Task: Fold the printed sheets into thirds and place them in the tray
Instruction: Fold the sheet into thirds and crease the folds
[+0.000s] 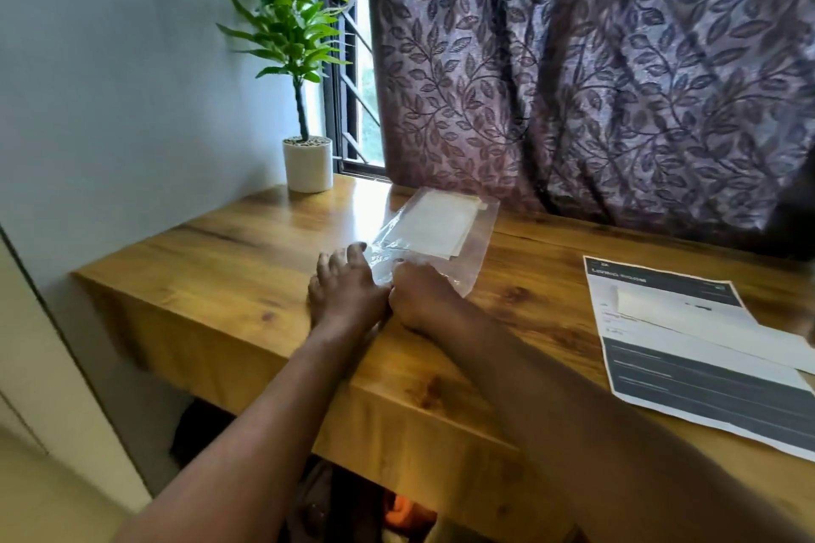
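Wooden tabletop (220, 260) under a curtained window. Folded sheets (434, 225) lie inside the clear tray (469, 265) at 12 o'clock. Left hand (346, 291) is flat and released, likely steadying the tray's near edge. Right hand (421, 295) is curled, apparently grasping that edge. Unfolded printed sheet (688, 384) waits at 3 o'clock.

l grip (346, 291) flat on table (220, 260) by clear bag (480, 234); r grip (421, 295) pinches bag edge; printed sheet (688, 370) r.
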The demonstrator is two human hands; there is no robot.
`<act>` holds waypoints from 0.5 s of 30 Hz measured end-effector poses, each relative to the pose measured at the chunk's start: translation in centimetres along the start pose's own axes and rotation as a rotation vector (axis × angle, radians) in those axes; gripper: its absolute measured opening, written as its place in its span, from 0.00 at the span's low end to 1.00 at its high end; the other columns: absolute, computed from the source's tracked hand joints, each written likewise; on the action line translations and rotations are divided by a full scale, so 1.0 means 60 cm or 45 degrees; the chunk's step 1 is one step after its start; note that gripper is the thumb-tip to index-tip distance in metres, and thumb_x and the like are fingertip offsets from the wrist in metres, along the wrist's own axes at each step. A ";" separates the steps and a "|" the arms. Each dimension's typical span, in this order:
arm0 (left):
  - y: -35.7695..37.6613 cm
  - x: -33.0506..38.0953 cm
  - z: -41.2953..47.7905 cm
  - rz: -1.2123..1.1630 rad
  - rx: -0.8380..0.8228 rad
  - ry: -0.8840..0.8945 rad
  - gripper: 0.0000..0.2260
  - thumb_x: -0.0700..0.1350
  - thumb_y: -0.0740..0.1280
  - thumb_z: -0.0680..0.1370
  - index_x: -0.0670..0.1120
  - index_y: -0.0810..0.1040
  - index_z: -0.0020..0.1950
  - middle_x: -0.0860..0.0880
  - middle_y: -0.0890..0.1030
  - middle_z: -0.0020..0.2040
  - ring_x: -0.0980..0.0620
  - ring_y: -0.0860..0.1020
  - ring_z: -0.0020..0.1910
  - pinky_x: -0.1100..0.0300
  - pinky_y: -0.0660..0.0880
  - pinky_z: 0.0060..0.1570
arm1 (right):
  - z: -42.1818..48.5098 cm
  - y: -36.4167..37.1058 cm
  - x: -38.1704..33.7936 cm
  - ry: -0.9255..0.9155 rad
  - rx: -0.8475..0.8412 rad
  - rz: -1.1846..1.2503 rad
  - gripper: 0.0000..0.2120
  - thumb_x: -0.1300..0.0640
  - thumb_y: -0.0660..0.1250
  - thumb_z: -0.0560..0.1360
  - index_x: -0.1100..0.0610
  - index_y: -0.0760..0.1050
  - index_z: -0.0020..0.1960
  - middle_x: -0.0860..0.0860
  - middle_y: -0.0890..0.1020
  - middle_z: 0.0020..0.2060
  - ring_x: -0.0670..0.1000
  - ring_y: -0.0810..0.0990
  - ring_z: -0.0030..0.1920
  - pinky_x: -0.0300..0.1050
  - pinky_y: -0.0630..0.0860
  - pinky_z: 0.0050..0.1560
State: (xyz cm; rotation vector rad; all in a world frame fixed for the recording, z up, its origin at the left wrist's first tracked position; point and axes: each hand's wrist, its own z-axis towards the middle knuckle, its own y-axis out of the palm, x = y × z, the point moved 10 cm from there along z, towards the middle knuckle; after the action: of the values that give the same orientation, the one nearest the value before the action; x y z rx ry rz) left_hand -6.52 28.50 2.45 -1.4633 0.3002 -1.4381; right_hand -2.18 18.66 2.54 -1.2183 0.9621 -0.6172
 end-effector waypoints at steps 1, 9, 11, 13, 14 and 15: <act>0.000 -0.002 0.000 -0.001 -0.001 0.000 0.31 0.55 0.67 0.76 0.49 0.62 0.76 0.45 0.64 0.78 0.43 0.55 0.79 0.46 0.56 0.75 | 0.015 0.005 0.007 0.039 -0.010 -0.025 0.21 0.61 0.59 0.79 0.62 0.69 0.72 0.61 0.74 0.70 0.62 0.74 0.67 0.56 0.73 0.66; 0.004 0.001 0.006 0.017 -0.002 -0.011 0.37 0.54 0.67 0.73 0.47 0.56 0.79 0.45 0.69 0.75 0.45 0.63 0.76 0.45 0.56 0.75 | 0.093 0.017 0.043 0.174 -0.092 -0.184 0.28 0.55 0.59 0.79 0.50 0.62 0.79 0.57 0.49 0.81 0.60 0.48 0.80 0.63 0.48 0.77; 0.002 0.001 0.005 0.029 0.000 -0.018 0.39 0.53 0.67 0.72 0.47 0.55 0.79 0.45 0.68 0.76 0.45 0.62 0.77 0.46 0.56 0.76 | 0.101 0.013 0.047 0.176 -0.076 -0.194 0.27 0.56 0.55 0.80 0.49 0.61 0.79 0.56 0.50 0.81 0.60 0.48 0.80 0.64 0.48 0.77; 0.001 0.002 0.005 0.042 0.004 -0.019 0.40 0.51 0.68 0.72 0.46 0.54 0.79 0.45 0.68 0.76 0.45 0.62 0.77 0.46 0.56 0.76 | 0.100 0.006 0.045 0.165 -0.079 -0.197 0.25 0.58 0.55 0.81 0.52 0.63 0.78 0.57 0.59 0.79 0.60 0.59 0.78 0.63 0.53 0.77; 0.001 0.002 0.005 0.046 0.004 -0.023 0.40 0.51 0.68 0.72 0.46 0.53 0.80 0.45 0.67 0.76 0.45 0.62 0.77 0.46 0.56 0.76 | 0.097 0.000 0.041 0.152 -0.067 -0.214 0.23 0.58 0.55 0.81 0.53 0.66 0.76 0.58 0.66 0.77 0.60 0.65 0.76 0.63 0.55 0.76; 0.002 0.001 0.006 0.047 0.003 -0.031 0.40 0.51 0.68 0.72 0.46 0.53 0.80 0.45 0.67 0.76 0.45 0.61 0.77 0.47 0.55 0.76 | 0.096 -0.010 0.034 0.133 -0.027 -0.244 0.21 0.58 0.57 0.81 0.54 0.70 0.73 0.58 0.71 0.73 0.59 0.69 0.73 0.64 0.55 0.76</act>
State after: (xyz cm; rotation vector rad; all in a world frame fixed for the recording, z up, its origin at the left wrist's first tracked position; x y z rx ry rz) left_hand -6.16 28.55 2.46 -1.4652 0.3080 -1.3898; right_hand 3.87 19.66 2.87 -1.3174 0.9472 -0.8307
